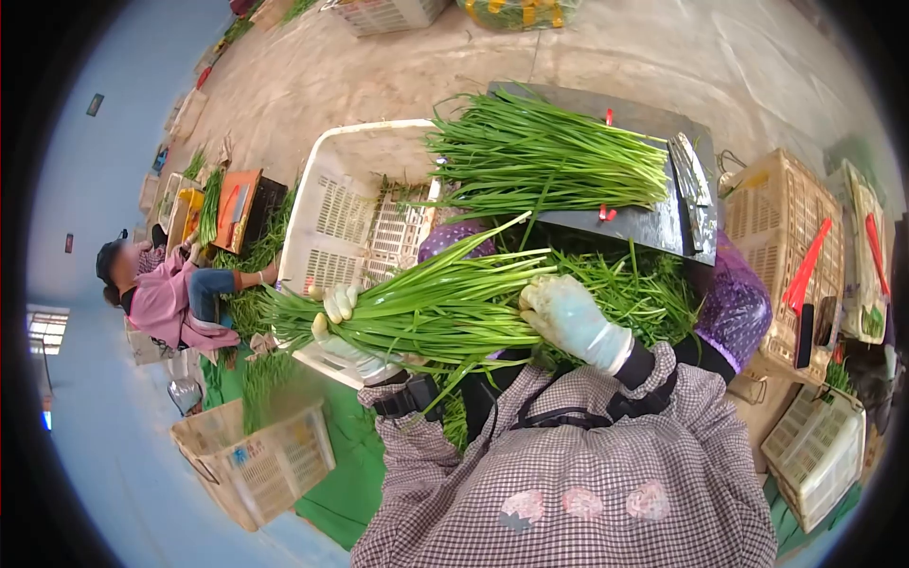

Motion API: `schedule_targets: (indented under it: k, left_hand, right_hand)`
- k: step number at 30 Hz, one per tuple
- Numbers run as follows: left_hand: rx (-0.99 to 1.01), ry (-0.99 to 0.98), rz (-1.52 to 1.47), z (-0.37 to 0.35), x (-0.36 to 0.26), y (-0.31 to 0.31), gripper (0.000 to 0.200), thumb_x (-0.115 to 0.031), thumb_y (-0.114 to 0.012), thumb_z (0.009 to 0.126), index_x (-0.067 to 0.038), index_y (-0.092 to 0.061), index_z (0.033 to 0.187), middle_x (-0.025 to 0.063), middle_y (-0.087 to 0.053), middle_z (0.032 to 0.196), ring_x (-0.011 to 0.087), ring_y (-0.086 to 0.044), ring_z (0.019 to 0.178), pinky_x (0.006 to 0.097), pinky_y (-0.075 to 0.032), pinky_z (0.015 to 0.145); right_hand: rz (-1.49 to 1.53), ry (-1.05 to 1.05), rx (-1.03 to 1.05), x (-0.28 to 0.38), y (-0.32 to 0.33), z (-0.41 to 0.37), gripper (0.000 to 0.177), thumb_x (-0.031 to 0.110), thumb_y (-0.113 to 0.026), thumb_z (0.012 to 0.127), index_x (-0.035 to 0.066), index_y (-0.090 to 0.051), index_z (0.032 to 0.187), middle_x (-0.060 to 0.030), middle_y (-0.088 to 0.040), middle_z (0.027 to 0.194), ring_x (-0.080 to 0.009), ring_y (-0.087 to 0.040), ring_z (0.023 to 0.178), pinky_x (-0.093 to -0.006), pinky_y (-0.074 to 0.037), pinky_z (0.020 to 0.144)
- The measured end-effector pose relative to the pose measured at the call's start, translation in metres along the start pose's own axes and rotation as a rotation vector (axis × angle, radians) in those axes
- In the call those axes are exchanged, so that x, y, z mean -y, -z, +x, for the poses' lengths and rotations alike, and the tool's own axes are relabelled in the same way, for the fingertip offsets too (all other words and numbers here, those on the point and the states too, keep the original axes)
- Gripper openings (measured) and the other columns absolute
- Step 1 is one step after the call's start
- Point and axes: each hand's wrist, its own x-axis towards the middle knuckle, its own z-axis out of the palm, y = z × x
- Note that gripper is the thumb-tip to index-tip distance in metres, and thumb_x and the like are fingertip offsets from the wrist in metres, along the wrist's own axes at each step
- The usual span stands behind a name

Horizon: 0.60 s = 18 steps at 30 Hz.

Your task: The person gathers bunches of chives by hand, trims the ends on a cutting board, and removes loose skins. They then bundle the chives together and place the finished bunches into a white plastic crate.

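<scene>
A loose bunch of long green stalks (436,308) lies across both my gloved hands, above my lap. My left hand (346,331) is wrapped round its leafy end at the left. At the pale stem end my right hand (573,320) is closed on the stalks, its fingers curled. Beyond them a large pile of the same greens (559,156) rests on a dark board (653,227), with red ties beside it. Knives (691,185) lie at the board's right side. An open white crate (331,204) stands left of the board.
More loose greens (630,289) lie below the board. Crates stand at the right (776,275), lower right (816,454) and lower left (256,464). A person (170,298) sits at the left beside an orange board (237,208). A red-handled tool (807,275) hangs on the right crate.
</scene>
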Motion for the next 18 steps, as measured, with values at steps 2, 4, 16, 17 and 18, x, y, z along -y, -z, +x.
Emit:
schedule_targets:
  k: [2, 4, 16, 17, 18]
  left_hand:
    - [0.033, 0.002, 0.002, 0.001, -0.001, -0.004, 0.042, -0.011, -0.058, 0.096, 0.003, -0.055, 0.135, -0.0012, -0.046, 0.078, 0.0131, -0.046, 0.074, 0.0302, -0.044, 0.081]
    - [0.070, 0.020, 0.084, 0.000, -0.001, -0.012, 0.040, -0.016, -0.061, 0.094, 0.000, -0.056, 0.131, -0.0012, -0.042, 0.077, 0.0140, -0.045, 0.077, 0.0317, -0.043, 0.085]
    - [-0.013, 0.067, -0.269, -0.006, 0.003, 0.060, 0.013, -0.016, -0.056, 0.100, -0.008, -0.054, 0.091, 0.0023, -0.054, 0.084, 0.0155, -0.053, 0.084, 0.0322, -0.045, 0.089]
    - [-0.096, 0.066, -0.303, -0.006, 0.004, 0.072, 0.016, -0.013, -0.057, 0.097, -0.003, -0.056, 0.109, 0.0000, -0.048, 0.081, 0.0146, -0.049, 0.079, 0.0318, -0.045, 0.087]
    - [-0.181, 0.066, -0.334, -0.007, 0.005, 0.079, 0.035, -0.009, -0.058, 0.094, 0.002, -0.059, 0.127, -0.0024, -0.042, 0.079, 0.0136, -0.044, 0.075, 0.0315, -0.044, 0.085]
  right_hand:
    - [-0.269, -0.020, 0.101, 0.012, 0.005, 0.009, 0.014, 0.018, -0.072, 0.089, 0.006, -0.066, 0.092, -0.0111, -0.066, 0.089, -0.0328, -0.066, 0.088, -0.0432, -0.053, 0.080]
    - [0.033, -0.012, 0.015, 0.028, 0.015, 0.017, 0.013, 0.017, -0.072, 0.090, 0.006, -0.065, 0.090, -0.0103, -0.065, 0.088, -0.0301, -0.065, 0.086, -0.0407, -0.053, 0.079]
    - [0.650, -0.555, 0.199, -0.068, 0.037, -0.070, 0.025, 0.022, -0.065, 0.102, 0.001, -0.071, 0.116, -0.0104, -0.072, 0.107, -0.0203, -0.069, 0.089, -0.0333, -0.056, 0.083]
    - [0.354, -0.629, 0.178, -0.070, 0.021, -0.074, 0.036, 0.029, -0.065, 0.104, 0.001, -0.070, 0.127, -0.0148, -0.072, 0.123, -0.0237, -0.071, 0.106, -0.0344, -0.055, 0.093]
    - [0.356, -0.636, 0.173, -0.063, 0.018, -0.068, 0.036, 0.029, -0.065, 0.104, 0.001, -0.070, 0.127, -0.0148, -0.072, 0.123, -0.0237, -0.071, 0.106, -0.0344, -0.055, 0.093]
